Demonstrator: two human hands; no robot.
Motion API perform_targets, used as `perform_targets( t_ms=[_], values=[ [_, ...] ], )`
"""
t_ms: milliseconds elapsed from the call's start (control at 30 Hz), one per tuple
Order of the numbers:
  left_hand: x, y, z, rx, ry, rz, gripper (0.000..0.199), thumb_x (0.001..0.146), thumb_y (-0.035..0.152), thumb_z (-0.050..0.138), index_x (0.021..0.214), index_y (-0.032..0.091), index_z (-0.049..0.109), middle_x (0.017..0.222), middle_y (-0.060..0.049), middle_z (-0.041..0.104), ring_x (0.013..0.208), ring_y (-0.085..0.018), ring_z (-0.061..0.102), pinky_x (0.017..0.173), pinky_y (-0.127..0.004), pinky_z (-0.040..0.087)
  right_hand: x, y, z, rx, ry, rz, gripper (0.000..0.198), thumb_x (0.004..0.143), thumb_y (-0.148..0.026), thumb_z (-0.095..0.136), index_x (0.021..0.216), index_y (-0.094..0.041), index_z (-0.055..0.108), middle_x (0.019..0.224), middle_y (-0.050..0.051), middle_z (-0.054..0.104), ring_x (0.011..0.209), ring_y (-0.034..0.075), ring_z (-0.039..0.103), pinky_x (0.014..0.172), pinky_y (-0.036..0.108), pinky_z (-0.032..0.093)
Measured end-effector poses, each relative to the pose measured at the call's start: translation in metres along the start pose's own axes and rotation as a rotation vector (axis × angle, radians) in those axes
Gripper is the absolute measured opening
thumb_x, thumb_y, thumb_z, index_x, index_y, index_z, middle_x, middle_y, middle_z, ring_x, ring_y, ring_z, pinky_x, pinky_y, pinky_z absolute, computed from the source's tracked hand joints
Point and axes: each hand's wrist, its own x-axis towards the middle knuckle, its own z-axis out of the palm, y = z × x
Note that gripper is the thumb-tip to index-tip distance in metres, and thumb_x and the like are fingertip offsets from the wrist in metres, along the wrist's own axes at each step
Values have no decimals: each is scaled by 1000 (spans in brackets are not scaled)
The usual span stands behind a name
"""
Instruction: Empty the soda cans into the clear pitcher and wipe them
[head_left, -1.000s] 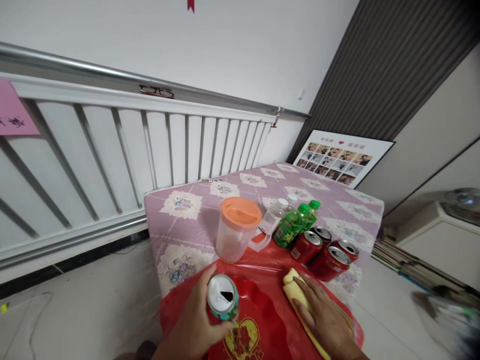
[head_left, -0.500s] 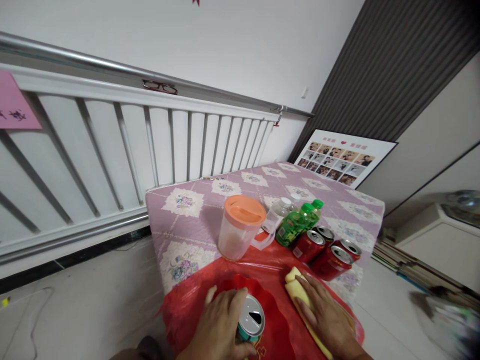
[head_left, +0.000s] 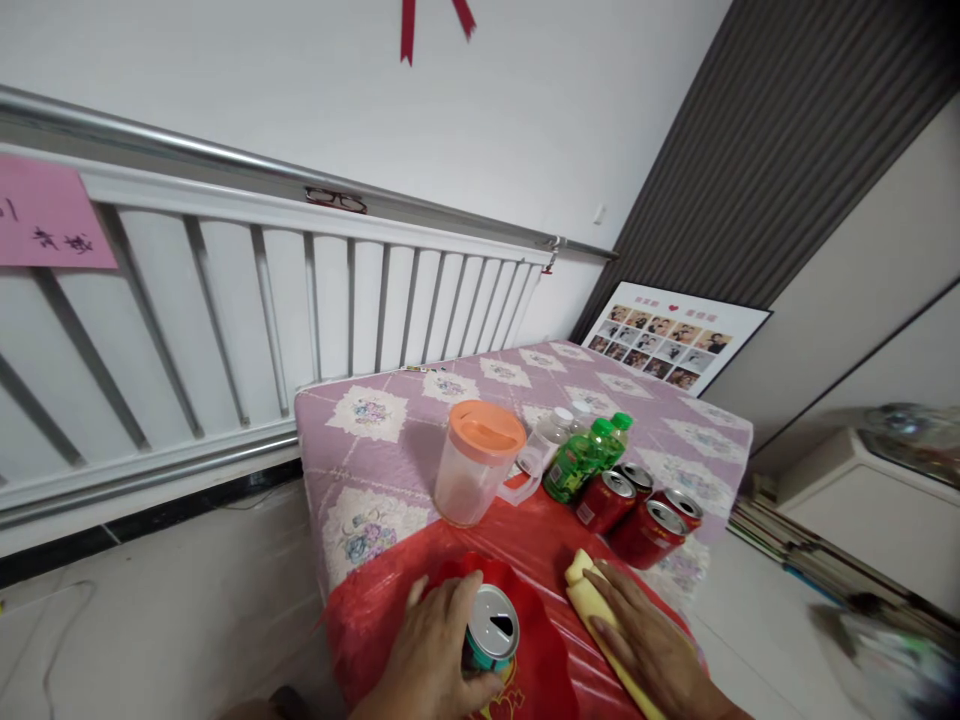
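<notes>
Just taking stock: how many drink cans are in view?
5: a teal can in the left hand; four upright cans clustered beside the bottles. Others could be hidden behind things.

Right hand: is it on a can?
No, the right hand lies on the folded yellow cloth, with the red cans beyond it.

The person's left grip (head_left: 431, 645) is a bare hand with rounded knuckles, slim tapering fingers (head_left: 463, 605) and a shorter thumb (head_left: 481, 690). The right grip (head_left: 651, 638) is bare as well, its fingers long and narrow, its back broad and gently rounded. Behind the right grip shows a bare wrist (head_left: 709, 698). Outward of the left grip sits a small dark rounded shape (head_left: 289, 702), too blurred to tell whether it is footwear.
</notes>
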Motion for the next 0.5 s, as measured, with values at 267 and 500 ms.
perform_targets(
  t_ms=[267,500],
  values=[
    [-4,5,-5,-5,-2,-11,85,65,29,74,143,20,40,142,-15,54,133,-34,46,118,-59,19,30,-16,-27,252,25,138,55,90,-53,48,134,-22,55,143,13,54,132,30,50,109,51,41],
    [-3,4,-4,1,23,3,86,63,27,75,142,19,42,141,-14,55,132,-33,48,118,-57,22,125,-65,-72,1025,176,385,50,84,-61,57,117,-24,63,132,9,62,128,32,51,112,55,32]
  ],
)
